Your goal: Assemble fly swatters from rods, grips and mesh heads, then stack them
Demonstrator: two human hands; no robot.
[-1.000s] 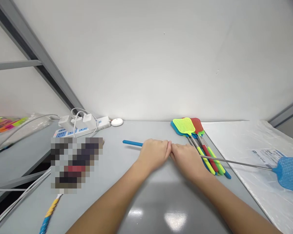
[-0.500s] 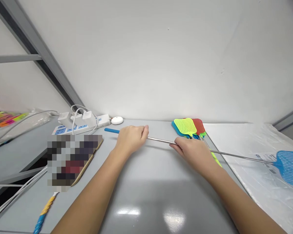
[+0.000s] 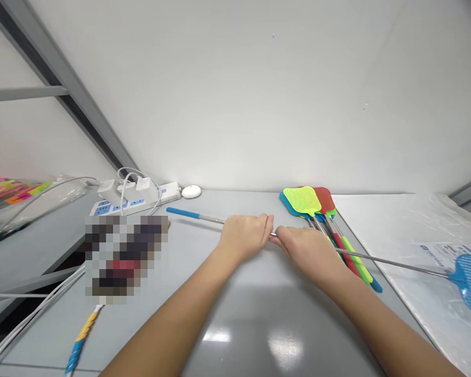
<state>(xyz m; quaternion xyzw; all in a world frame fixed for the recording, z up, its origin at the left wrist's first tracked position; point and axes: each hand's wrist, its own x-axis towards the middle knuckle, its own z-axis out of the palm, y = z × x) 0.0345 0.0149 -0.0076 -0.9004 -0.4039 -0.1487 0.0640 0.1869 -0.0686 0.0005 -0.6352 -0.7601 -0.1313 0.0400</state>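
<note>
A blue fly swatter with a long metal rod lies across both hands above the grey table. Its blue grip points left, and its slatted blue head is at the far right, over the plastic sheeting. My left hand is closed round the middle of the rod. Close beside it, my right hand is closed on the rod too, with only a short bit of metal showing between them. Behind my right hand lies a pile of fly swatters with yellow-green, red and blue heads, their handles partly hidden by my hand.
A power strip with white chargers stands at the back left, beside a white rounded case. A blurred-out phone-like item with a wrapped cable lies left. Clear plastic sheeting covers the right side.
My left hand has slid right along the rod, up close to my right hand, baring metal beside the blue grip. More of the piled swatters' handles shows now.
</note>
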